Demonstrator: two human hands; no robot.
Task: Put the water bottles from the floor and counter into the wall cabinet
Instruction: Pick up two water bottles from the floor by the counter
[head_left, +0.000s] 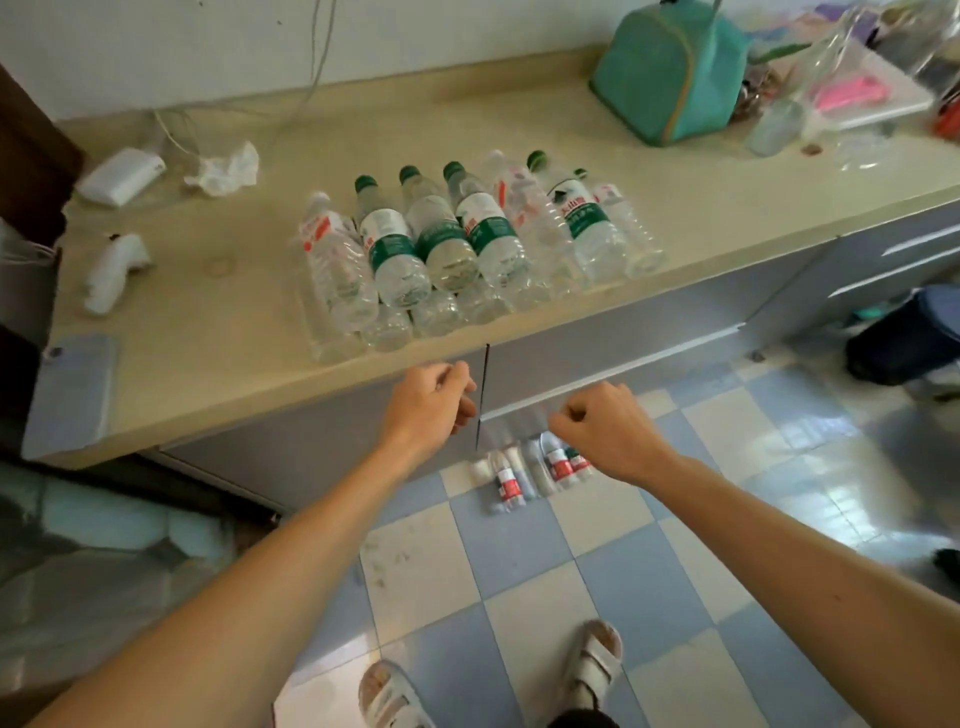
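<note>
Several clear water bottles (447, 244), some with green labels and some with red, lie side by side in two rows on the beige counter (208, 332). A few more bottles (511, 480) lie on the checkered floor against the grey cabinet below. My left hand (431, 400) curls its fingers on the top edge of the left cabinet door (322, 441), beside the gap between the doors. My right hand (602, 426) grips the silver handle strip (675, 351) of the right door (623, 332). Both doors look closed.
On the counter are a teal bag (670, 73), a crumpled tissue (223, 169), a white charger (122, 176), a white gadget (117, 270) and a phone (72, 395). A dark bin (909, 338) stands on the floor at right, under the drawers (909, 260). My sandalled feet (597, 660) are below.
</note>
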